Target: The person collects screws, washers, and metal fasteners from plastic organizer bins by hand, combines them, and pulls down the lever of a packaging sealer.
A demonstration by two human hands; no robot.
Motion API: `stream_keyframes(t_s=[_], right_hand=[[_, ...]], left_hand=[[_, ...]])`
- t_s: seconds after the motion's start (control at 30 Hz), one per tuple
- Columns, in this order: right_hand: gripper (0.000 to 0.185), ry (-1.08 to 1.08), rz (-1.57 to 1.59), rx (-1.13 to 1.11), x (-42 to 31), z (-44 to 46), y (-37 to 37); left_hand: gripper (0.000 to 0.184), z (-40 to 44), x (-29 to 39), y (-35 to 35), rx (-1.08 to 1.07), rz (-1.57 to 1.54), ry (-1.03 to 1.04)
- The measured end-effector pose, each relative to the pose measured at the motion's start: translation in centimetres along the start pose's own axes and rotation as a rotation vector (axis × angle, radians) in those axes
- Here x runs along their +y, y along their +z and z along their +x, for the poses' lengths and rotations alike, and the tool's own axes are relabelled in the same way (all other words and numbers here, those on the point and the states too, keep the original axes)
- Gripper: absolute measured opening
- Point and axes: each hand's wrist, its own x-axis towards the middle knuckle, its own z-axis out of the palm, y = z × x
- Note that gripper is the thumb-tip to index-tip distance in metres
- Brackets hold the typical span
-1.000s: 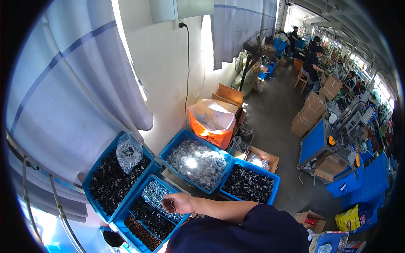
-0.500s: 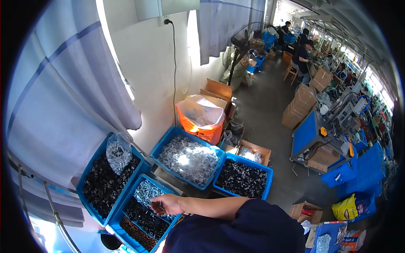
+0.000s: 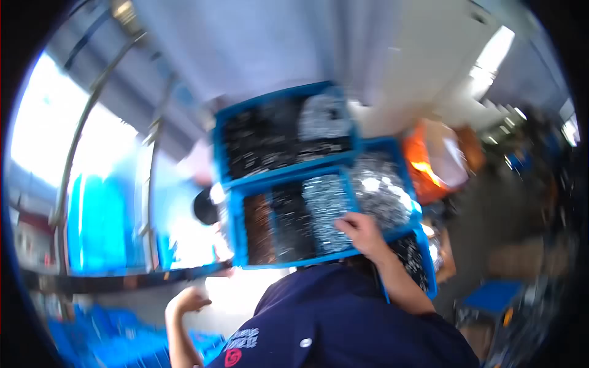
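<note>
The frame is blurred by motion. My right hand (image 3: 362, 234) is over the right compartment of a divided blue bin, its fingers bent together above silvery screws (image 3: 325, 202); what they hold, if anything, is too small to make out. Beside the screws lie dark parts (image 3: 291, 218), and at the left are reddish-brown rings (image 3: 258, 227). My left hand (image 3: 189, 300) is at the lower left, away from the bins, with its fingers curled and smeared; no object shows in it.
Behind stands a blue bin of dark parts (image 3: 264, 138) with a clear bag (image 3: 324, 118) on top. Rightward are a bin of clear parts (image 3: 381, 196), a smaller bin of dark parts (image 3: 410, 257) and an orange bag (image 3: 423, 165). A metal rail (image 3: 80, 141) rises at the left.
The view has swung left, so the bins now appear nearer the middle and turned. My left hand has come into view. My right hand remains at the screw compartment.
</note>
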Motion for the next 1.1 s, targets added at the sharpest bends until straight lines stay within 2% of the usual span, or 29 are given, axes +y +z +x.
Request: stream_keyframes(t_s=[0.03, 0.07, 0.13, 0.17, 0.2, 0.27, 0.3, 0.37, 0.43, 0.53, 0.63, 0.67, 0.8, 0.93, 1.03, 1.07, 1.1], right_hand=[[0.028, -0.061, -0.086, -0.042, -1.3, -0.3, 0.1], [0.028, 0.07, -0.269, -0.182, -3.0, -0.5, 0.0], [0.029, -0.311, -0.513, -0.246, -2.3, -0.6, 1.5], [0.03, -0.502, -0.624, -0.252, -1.9, -0.8, 1.9], [0.028, -0.517, -0.712, -0.352, -1.7, -1.0, 2.4], [0.025, -0.536, -0.9, -0.533, -1.5, -1.3, 2.8], [0.023, -0.563, -0.952, -0.548, -0.9, -1.2, 2.7], [0.018, -0.608, -1.061, -0.569, 0.6, -0.9, 2.5], [0.015, -0.621, -1.045, -0.602, 0.3, -0.7, 2.0], [0.014, -0.643, -1.027, -0.624, 0.4, -0.3, 1.6], [0.014, -0.657, -1.016, -0.627, 0.1, -0.1, 1.7], [0.014, -0.664, -1.009, -0.622, 0.3, -0.1, 1.6], [0.015, -0.679, -0.994, -0.623, 0.7, -0.1, 1.4], [0.02, -0.635, -1.026, -0.642, 0.5, 0.0, 1.4], [0.026, -0.563, -1.057, -0.701, -1.5, 0.8, 0.9], [0.028, -0.536, -1.061, -0.722, -2.4, 1.2, 0.7], [0.03, -0.537, -1.004, -0.645, -2.8, 1.6, 0.9]], left_hand=[[0.049, -1.0, 3.4, 0.5, -0.014, 0.003, 0.029], [0.049, -2.5, 6.5, 0.9, 0.056, 0.032, 0.178], [0.035, -2.7, 10.1, 1.9, 0.131, -0.163, 0.432], [0.028, -3.4, 12.5, 2.0, 0.245, -0.24, 0.577], [0.02, -3.1, 14.1, 2.5, 0.363, -0.37, 0.734], [0.009, -2.4, 16.6, 2.5, 0.558, -0.464, 0.863], [0.009, -2.1, 17.9, 1.9, 0.643, -0.452, 0.881], [0.011, -0.2, 19.5, 1.1, 0.854, -0.222, 0.806], [0.013, 3.3, 20.5, 0.7, 0.896, -0.017, 0.663], [0.023, 7.1, 21.6, 0.5, 0.729, -0.016, 0.448], [0.02, 11.1, 20.5, 0.0, 0.671, 0.059, 0.498], [0.017, 12.0, 19.9, 0.0, 0.693, 0.003, 0.603], [0.019, 10.8, 21.5, 0.1, 0.86, -0.045, 0.572], [0.019, 10.6, 21.3, 0.2, 0.848, -0.016, 0.494], [0.016, 8.9, 21.6, -0.6, 0.759, 0.013, 0.386], [0.012, 9.1, 21.1, -0.5, 0.79, -0.008, 0.443], [0.012, 8.7, 20.9, -0.7, 0.83, -0.073, 0.524]])
